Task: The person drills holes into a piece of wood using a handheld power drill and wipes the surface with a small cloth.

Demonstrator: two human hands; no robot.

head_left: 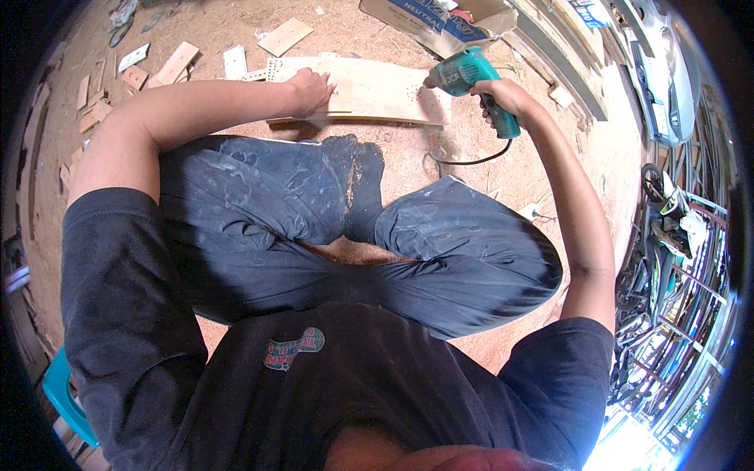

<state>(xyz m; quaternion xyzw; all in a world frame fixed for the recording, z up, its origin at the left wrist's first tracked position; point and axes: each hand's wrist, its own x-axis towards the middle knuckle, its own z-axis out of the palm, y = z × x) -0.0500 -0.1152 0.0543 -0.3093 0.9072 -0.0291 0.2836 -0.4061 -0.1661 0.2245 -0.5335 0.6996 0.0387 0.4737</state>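
My right hand [503, 102] is wrapped round the grip of a teal power drill [465, 69], whose nose points left over the right end of a pale wooden board [377, 88]. Small dark holes dot both ends of that board. Toward its left part, my left hand [311, 91] rests on or just above the wood, fingers bent and drawn together. Whatever they pinch, if anything, is too small to make out. From the drill's base a black cord [479, 161] curves down to the ground.
Several wood offcuts [179, 63] lie on the dusty ground at the far left, with another wood piece [285, 37] beyond the board. An open cardboard box [416, 23] stands behind the drill. Long timber beams [561, 59] lie at the right. A teal plastic seat [63, 392] is behind my left arm.
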